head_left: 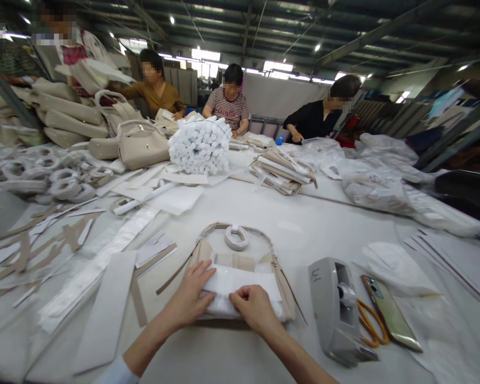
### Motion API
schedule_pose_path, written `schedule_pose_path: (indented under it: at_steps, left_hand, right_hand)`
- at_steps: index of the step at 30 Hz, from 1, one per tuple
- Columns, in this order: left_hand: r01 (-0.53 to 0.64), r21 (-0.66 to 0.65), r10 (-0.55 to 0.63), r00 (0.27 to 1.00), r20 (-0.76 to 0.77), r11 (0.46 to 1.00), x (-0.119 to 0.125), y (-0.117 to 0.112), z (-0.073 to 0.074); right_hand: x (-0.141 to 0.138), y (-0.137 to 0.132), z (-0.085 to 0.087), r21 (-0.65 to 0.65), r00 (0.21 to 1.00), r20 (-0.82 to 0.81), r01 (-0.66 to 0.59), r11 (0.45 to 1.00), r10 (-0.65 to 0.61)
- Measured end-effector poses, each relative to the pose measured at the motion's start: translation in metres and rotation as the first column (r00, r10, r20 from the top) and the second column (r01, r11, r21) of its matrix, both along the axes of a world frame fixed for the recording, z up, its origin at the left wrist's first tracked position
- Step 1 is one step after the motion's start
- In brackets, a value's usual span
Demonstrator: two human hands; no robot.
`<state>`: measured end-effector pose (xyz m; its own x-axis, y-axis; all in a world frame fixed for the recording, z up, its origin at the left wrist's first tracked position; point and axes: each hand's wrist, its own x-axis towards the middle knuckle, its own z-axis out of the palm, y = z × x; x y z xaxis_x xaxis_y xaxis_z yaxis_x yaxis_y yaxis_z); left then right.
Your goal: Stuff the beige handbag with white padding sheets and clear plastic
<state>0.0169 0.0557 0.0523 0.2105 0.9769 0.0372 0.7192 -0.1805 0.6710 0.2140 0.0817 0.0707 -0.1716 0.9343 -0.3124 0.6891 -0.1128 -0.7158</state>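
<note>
A beige handbag (290,298) lies flat on the white table in front of me, its handle arched toward the far side. White wrapping (240,280) covers much of its body. My left hand (194,290) rests on the wrapping's left side with fingers spread. Against the middle of the wrapping, my right hand (254,306) is closed in a pinch, thumb and forefinger together on the white sheet. Just beyond the body, inside the handle's arch, sits a coiled, wrapped strap (236,238). Thin beige straps hang out at both sides of the bag.
Right of the bag stand a grey tape dispenser (332,309), orange-handled scissors (370,322) and a phone (392,312). Strips and white card (108,309) lie left. Farther off are a white bundle of rolls (200,144), finished handbags (142,144), plastic bags (376,181) and several people working.
</note>
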Motion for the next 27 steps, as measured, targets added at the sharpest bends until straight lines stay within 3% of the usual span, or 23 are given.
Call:
schedule_pose_path:
  at_steps: [5, 9, 16, 23, 27]
  left_hand:
    - [-0.033, -0.056, 0.037, 0.997, 0.066, 0.998, -0.001, 0.000, -0.002]
    - [-0.047, -0.100, 0.053, 0.997, 0.063, 0.994, 0.000, 0.003, -0.002]
    - [-0.072, -0.083, 0.075, 0.996, 0.038, 0.994, 0.004, 0.008, -0.001]
    - [-0.004, -0.155, 0.010, 0.999, 0.037, 0.988, -0.003, 0.015, 0.005]
    - [0.004, -0.174, 0.006, 0.998, 0.055, 0.985, -0.005, 0.016, 0.005]
  right_hand:
    - [0.000, -0.002, -0.009, -0.113, 0.974, -0.196, 0.089, 0.990, -0.111]
    - [-0.003, -0.002, -0.006, -0.207, 0.941, -0.280, 0.133, 0.969, -0.189]
    - [-0.009, 0.003, -0.003, -0.302, 0.921, -0.289, 0.173, 0.937, -0.263]
    - [-0.006, 0.006, -0.004, -0.382, 0.884, -0.321, 0.208, 0.901, -0.340]
    - [-0.002, 0.007, -0.006, -0.395, 0.878, -0.374, 0.142, 0.908, -0.300]
